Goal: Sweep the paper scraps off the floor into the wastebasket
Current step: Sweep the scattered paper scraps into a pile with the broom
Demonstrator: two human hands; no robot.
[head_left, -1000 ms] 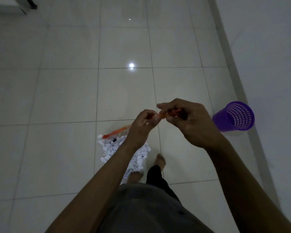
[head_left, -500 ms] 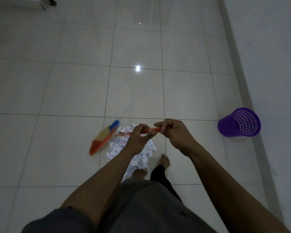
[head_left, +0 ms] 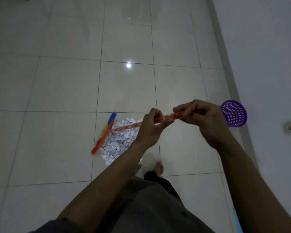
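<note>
The pale, glossy tiled floor (head_left: 65, 84) carries a heap of white paper scraps (head_left: 121, 140) near its middle, two bare feet (head_left: 159, 167) just beside the heap, and a purple mesh wastebasket (head_left: 233, 113) at its right edge.

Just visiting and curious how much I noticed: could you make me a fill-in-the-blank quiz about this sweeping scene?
1. The left hand and the right hand both grip the slim ____ broom handle.
2. The pile of torn white paper scraps lies on the glossy tiled ____.
3. The perforated plastic wastebasket near the wall is coloured ____.
4. The blurred blue, yellow and orange broom head is at the pile's ____ edge.
Missing words: orange, floor, purple, left.
</note>
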